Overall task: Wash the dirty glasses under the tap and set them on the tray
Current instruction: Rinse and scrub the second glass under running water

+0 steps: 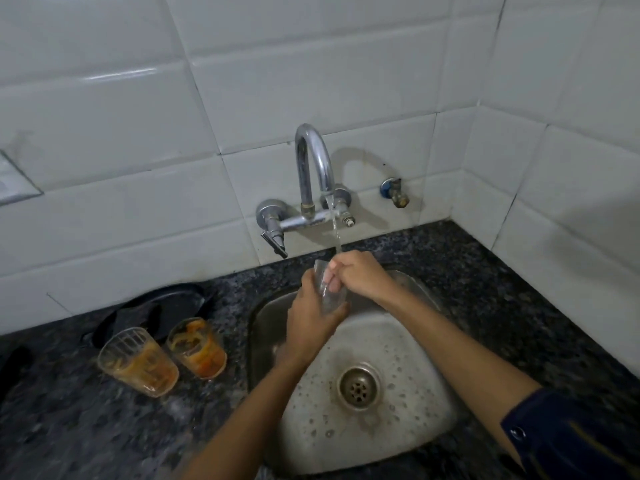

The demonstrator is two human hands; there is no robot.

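under the tap, glass mouth up-left

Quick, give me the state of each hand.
Left hand: grips the glass from outside.
Right hand: fingers curled into the glass, rubbing under the tap.

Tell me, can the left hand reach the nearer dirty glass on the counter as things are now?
Probably not yet: the left hand grips the clear glass under the tap. Nothing stands between it and the nearer dirty glass.
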